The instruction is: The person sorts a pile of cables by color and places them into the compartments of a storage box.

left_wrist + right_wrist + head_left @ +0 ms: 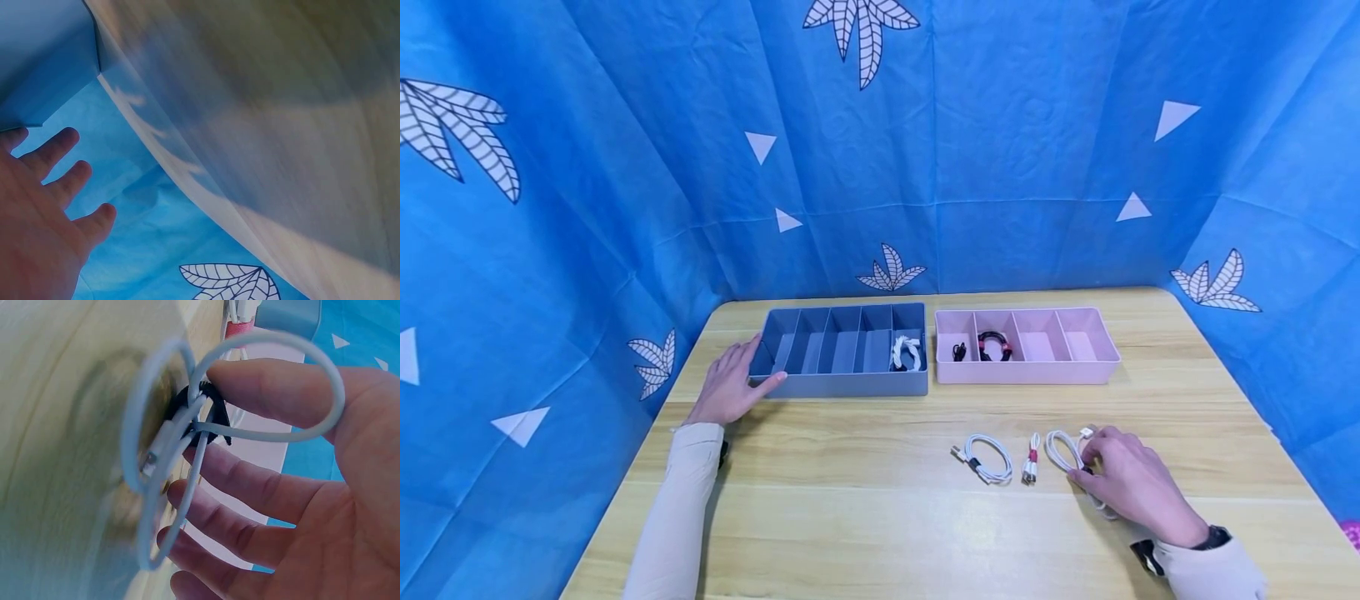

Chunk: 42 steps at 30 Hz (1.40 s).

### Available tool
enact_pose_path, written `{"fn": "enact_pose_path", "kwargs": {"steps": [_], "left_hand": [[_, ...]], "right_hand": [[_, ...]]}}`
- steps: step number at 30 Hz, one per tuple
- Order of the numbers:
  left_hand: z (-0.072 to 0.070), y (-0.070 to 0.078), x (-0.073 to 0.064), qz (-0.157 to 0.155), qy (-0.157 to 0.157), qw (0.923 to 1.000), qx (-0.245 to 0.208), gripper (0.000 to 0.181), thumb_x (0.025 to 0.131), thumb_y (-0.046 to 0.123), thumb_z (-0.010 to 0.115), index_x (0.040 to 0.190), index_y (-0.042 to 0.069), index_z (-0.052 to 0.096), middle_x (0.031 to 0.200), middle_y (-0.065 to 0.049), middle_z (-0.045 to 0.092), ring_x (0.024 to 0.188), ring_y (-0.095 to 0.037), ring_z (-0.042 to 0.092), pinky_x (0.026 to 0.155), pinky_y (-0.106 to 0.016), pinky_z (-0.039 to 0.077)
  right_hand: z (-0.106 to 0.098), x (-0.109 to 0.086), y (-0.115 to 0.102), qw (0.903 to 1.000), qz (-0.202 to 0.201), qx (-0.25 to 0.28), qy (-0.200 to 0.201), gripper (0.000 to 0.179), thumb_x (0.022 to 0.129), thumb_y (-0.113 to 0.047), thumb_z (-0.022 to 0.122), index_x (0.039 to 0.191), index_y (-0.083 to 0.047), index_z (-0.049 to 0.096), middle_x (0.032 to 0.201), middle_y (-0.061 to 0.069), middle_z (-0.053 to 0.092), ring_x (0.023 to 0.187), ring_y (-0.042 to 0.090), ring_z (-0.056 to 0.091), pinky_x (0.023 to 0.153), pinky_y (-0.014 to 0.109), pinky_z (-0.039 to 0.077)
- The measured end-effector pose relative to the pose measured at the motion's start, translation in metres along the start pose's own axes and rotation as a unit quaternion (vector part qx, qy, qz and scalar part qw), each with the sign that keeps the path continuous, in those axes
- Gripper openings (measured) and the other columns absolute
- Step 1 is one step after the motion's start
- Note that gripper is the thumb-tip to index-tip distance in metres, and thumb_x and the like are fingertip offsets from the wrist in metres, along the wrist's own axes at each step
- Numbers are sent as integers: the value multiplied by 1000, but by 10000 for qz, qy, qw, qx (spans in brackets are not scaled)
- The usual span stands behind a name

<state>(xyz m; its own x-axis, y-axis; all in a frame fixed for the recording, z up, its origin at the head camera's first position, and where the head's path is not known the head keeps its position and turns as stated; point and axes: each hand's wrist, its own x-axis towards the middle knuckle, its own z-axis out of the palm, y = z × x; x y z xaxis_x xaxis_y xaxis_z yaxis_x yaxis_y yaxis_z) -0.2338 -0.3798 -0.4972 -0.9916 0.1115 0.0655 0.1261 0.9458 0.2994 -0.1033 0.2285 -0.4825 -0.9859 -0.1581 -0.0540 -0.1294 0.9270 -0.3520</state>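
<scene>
your right hand point(1131, 479) pinches a white cable point(1060, 450) by its black tie point(219, 412), at the right of the desk point(887, 517), in front of the pink box point(1030, 372). just left of it lie a short cable point(1031, 458) with a red tie and, beyond that, a coiled cable point(1000, 477). your left hand point(727, 387) is spread wide, holding nothing, at the left end of the blue box point(850, 385). that box carries a white bundle point(897, 348) in its rightmost compartment; the pink one, just beside it, has a small black cable point(959, 352) in the leftmost and a black ring point(984, 337) in the next. a patterned curtain point(1030, 125) hangs close behind both boxes.
</scene>
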Motion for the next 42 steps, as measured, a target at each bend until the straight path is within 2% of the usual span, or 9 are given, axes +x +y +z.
{"fn": "enact_pose_path", "kwargs": {"steps": [4,10,18,26,42], "left_hand": [[-1,1,0,-6,-4,10000,-16,101,85,79,46,160,26,5,165,-14,19,150,-44,17,118,-69,9],[-1,1,1,-5,-5,10000,-14,101,85,79,46,160,26,5,165,-14,20,150,-44,17,118,-69,10],[-1,0,2,20,8,10000,64,100,86,78,46,160,25,5,164,-15,22,149,-44,19,117,-69,13],[-1,1,2,1,-20,10000,43,100,85,79,46,160,26,5,165,-13,21,150,-43,18,118,-68,11],[-1,1,2,-66,-57,10000,18,101,85,79,47,160,25,5,164,-16,21,149,-46,18,117,-69,11]], "right_hand": [[0,0,-1,10000,-33,17,14,21,73,-30,84,79,-14,72,92,5,64,71,16,51,56,28,36],[1,1,-2,10000,-88,17,33,21,71,-30,85,77,-15,72,91,4,65,71,16,52,55,28,36],[2,1,-3,9999,-47,75,-53,19,73,-26,83,82,-12,74,79,-1,64,67,14,51,55,29,38],[1,-1,1,9997,-231,63,40,25,71,-27,85,88,-12,74,87,2,71,81,20,65,64,41,50],[6,-6,8,9985,-366,194,357,22,70,-22,85,87,-16,72,87,-1,72,85,23,65,71,45,50]]}}
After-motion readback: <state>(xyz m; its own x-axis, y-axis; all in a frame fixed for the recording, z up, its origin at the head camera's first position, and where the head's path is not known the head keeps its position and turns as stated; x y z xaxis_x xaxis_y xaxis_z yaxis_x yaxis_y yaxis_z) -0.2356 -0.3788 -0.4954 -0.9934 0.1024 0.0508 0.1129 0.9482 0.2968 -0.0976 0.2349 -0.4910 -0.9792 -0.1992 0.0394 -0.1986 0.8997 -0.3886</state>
